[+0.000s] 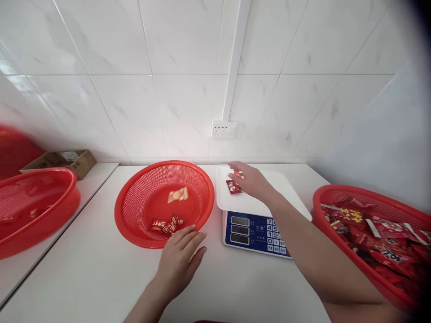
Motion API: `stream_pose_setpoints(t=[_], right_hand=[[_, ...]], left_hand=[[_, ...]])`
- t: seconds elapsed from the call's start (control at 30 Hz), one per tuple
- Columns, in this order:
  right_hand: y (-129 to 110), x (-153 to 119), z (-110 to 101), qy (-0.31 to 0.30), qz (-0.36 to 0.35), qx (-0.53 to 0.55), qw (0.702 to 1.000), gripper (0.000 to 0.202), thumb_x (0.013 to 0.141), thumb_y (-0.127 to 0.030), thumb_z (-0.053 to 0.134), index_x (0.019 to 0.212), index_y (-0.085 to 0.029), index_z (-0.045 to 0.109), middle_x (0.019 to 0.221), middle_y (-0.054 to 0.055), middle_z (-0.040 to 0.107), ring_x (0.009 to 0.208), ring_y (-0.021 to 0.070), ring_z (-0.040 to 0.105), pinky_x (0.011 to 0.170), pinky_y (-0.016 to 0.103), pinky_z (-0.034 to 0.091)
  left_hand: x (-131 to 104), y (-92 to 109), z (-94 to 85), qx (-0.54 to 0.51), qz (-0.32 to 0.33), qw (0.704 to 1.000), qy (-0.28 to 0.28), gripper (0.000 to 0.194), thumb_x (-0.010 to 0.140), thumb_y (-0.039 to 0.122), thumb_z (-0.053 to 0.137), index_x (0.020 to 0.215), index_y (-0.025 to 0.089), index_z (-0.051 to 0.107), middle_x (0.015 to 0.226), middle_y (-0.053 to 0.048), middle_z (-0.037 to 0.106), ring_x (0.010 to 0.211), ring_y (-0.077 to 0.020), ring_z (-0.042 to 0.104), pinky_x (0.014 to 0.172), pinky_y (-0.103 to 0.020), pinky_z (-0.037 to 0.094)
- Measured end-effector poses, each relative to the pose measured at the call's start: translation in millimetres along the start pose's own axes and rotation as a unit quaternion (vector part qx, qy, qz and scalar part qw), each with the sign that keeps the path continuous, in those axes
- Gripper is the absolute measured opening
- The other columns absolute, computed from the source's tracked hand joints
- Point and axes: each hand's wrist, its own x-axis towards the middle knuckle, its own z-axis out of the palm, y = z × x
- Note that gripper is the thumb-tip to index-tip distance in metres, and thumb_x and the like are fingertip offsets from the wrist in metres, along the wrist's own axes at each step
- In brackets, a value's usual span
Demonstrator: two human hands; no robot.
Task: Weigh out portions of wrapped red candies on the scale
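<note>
A red mesh basket (121,211) stands on the white table. Inside it are red packets (160,225) near the front and an orange-and-white packet (178,195), blurred, above or on its floor. My left hand (180,258) is at the basket's front right rim, fingers apart, holding nothing. To the right, my right hand (247,179) is over the white tray (266,204) of a digital scale (259,231), fingers bent over small red packets (233,186). Whether it grips one is hidden.
At the right, another red basket (319,197) is full of red packets. A further red basket (63,211) with a few packets stands at the left, before a cardboard box (84,163). A socket (224,129) is on the tiled wall.
</note>
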Motion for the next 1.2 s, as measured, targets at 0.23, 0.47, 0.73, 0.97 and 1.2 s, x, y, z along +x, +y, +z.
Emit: stream_pose_setpoints(t=[0.23, 0.47, 0.73, 0.97, 1.2], right_hand=[[48.2, -6.5, 18.4, -0.093, 0.086, -0.197, 0.972, 0.039, 0.082, -0.016, 0.045, 0.118, -0.024, 0.055, 0.114, 0.010, 0.061, 0.091, 0.0260, 0.061, 0.066, 0.032, 0.043], [46.9, -6.7, 11.4, -0.037, 0.142, -0.195, 0.970, 0.030, 0.082, -0.012, 0.042, 0.105, -0.018, 0.060, 0.099, 0.012, 0.065, 0.089, 0.0252, 0.061, 0.064, 0.030, 0.041], [-2.2, -14.2, 2.8, -0.050, 0.003, 0.080, 0.996, 0.042, 0.088, -0.034, 0.044, 0.129, -0.023, 0.048, 0.121, 0.005, 0.061, 0.083, 0.0147, 0.063, 0.065, 0.025, 0.049], [11.0, -10.3, 25.9, -0.045, 0.031, -0.115, 0.992, 0.033, 0.085, -0.029, 0.048, 0.117, -0.021, 0.057, 0.112, 0.008, 0.063, 0.097, 0.0231, 0.060, 0.072, 0.030, 0.045], [31.3, -7.9, 38.8, -0.037, 0.051, -0.150, 0.987, 0.032, 0.085, -0.014, 0.039, 0.111, -0.016, 0.058, 0.106, 0.011, 0.064, 0.092, 0.0231, 0.061, 0.071, 0.029, 0.042]], left_hand=[[-0.3, 1.1, 0.2, -0.001, -0.006, 1.000, -0.009, 0.025, 0.089, 0.024, 0.048, 0.110, 0.020, 0.060, 0.097, -0.007, 0.071, 0.103, -0.0251, 0.061, 0.082, -0.039, 0.052], [1.8, 1.5, -0.6, -0.006, 0.002, 1.000, -0.009, 0.024, 0.088, 0.023, 0.049, 0.109, 0.021, 0.060, 0.097, -0.007, 0.071, 0.103, -0.0260, 0.061, 0.081, -0.039, 0.052], [1.9, 2.4, 0.2, 0.010, 0.001, 1.000, -0.014, 0.025, 0.089, 0.024, 0.047, 0.109, 0.021, 0.061, 0.095, -0.007, 0.071, 0.103, -0.0251, 0.061, 0.082, -0.039, 0.052], [2.1, 2.9, 2.6, 0.020, 0.001, 0.999, -0.030, 0.025, 0.089, 0.025, 0.047, 0.110, 0.020, 0.060, 0.097, -0.008, 0.070, 0.106, -0.0262, 0.060, 0.083, -0.041, 0.052], [1.5, 3.0, 2.8, 0.018, 0.000, 0.999, -0.033, 0.025, 0.089, 0.024, 0.047, 0.111, 0.020, 0.059, 0.098, -0.007, 0.070, 0.107, -0.0268, 0.059, 0.084, -0.042, 0.051]])
